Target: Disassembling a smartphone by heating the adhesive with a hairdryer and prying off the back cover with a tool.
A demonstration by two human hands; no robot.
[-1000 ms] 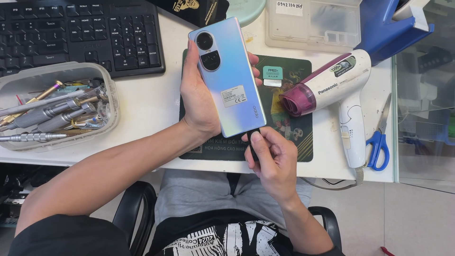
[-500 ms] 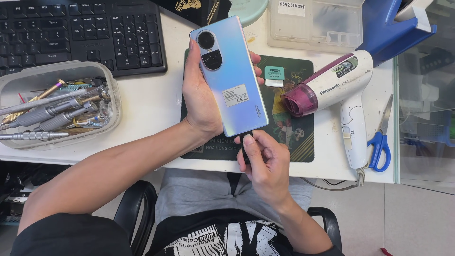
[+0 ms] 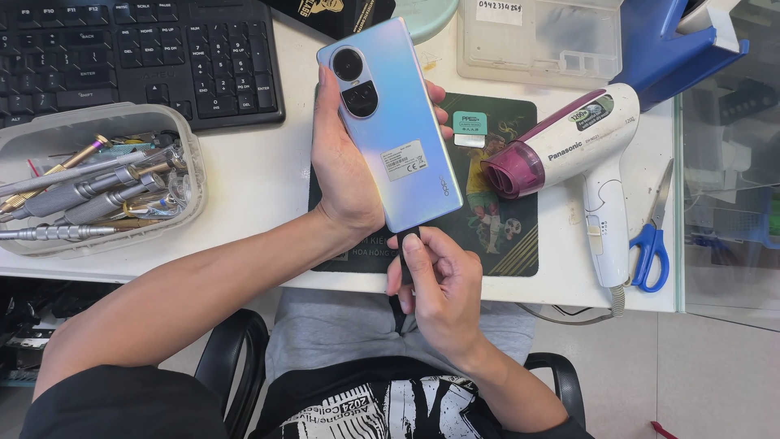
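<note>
My left hand (image 3: pixel 345 167) grips a light blue iridescent smartphone (image 3: pixel 394 122), back side up, its two round camera lenses at the far end. The phone hangs tilted over a dark printed mat (image 3: pixel 504 236) on the white desk (image 3: pixel 252 175). My right hand (image 3: pixel 435 289) pinches a thin black tool (image 3: pixel 409 241) whose tip touches the phone's bottom edge. Most of that tool is hidden by my fingers.
A clear tub of screwdrivers (image 3: pixel 89 191) sits at the left, a black keyboard (image 3: pixel 138 57) behind it. A white and magenta hair dryer (image 3: pixel 581 150) lies right of the mat, blue-handled scissors (image 3: pixel 652 236) beyond it. A clear plastic box (image 3: pixel 544 36) stands at the back.
My right hand has moved left and up along the phone's bottom edge, bringing the black tool against it. The left hand holds the phone nearly still.
</note>
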